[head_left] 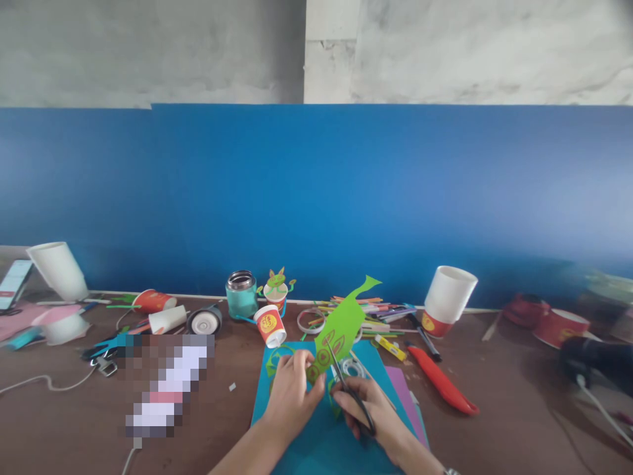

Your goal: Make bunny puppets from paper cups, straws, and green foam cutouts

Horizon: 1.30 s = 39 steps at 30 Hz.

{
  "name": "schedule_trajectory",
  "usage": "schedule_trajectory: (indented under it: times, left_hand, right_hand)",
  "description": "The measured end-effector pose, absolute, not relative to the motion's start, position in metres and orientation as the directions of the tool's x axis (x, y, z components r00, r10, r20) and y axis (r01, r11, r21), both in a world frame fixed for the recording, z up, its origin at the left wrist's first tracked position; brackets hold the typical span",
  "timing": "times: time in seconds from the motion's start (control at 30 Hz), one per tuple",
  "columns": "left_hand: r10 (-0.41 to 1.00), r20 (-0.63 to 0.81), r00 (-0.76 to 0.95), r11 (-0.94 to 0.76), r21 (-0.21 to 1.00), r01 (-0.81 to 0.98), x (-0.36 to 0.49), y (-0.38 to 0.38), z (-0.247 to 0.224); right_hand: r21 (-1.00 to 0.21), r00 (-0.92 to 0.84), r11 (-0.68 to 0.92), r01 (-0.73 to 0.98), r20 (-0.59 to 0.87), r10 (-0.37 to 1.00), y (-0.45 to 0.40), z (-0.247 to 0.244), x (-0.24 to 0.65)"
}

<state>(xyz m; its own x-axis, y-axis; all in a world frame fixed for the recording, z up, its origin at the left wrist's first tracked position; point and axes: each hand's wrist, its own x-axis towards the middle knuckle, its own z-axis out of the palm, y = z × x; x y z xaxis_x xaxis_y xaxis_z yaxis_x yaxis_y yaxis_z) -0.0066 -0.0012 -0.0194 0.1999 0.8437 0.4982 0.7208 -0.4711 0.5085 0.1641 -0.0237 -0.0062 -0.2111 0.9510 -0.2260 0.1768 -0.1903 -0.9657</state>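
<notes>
My left hand [295,384] is closed on the lower left edge of a green paper sheet [347,320], which has leaf and circle shapes drawn on it and a ragged strip at its top. In my right hand [368,406] is a pair of scissors [352,394] with dark handles, its blades against the sheet beside the drawn shapes. Under both hands lies blue paper [316,435]. A roll of clear tape [353,369] sits just behind my right hand. Green paper scraps [277,359] lie near my left fingers.
Behind the paper stand a teal jar [241,297], a paper-cup figure [275,290] and a tilted red-and-white cup [270,326]. To the right are a glue stick [390,348], a red cutter [442,379] and stacked cups [449,300]. A pixelated area [171,389] lies left.
</notes>
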Motion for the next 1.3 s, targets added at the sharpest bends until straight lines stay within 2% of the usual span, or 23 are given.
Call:
schedule_trajectory:
  times: [0.43,0.9,1.07,1.3]
  left_hand:
    - [0.861,0.458,0.222,-0.469,0.545,0.695,-0.008,0.001,-0.022]
    - [0.812,0.522,0.263,-0.529,0.466,0.709,-0.011,0.001,-0.017]
    - [0.797,0.559,0.229,-0.524,0.452,0.722,-0.012,0.002,-0.02]
    - [0.783,0.549,0.292,-0.561,0.42,0.713,-0.011,0.0,-0.021]
  right_hand:
    - [-0.972,-0.215,-0.116,0.203,-0.16,0.963,-0.024,-0.008,0.163]
    - [-0.964,-0.241,-0.094,0.247,-0.155,0.958,-0.02,-0.017,0.168]
    - [-0.958,-0.24,-0.125,0.258,-0.189,0.952,-0.019,-0.02,0.168]
    - [-0.961,-0.194,-0.166,0.223,-0.21,0.958,-0.023,-0.01,0.162]
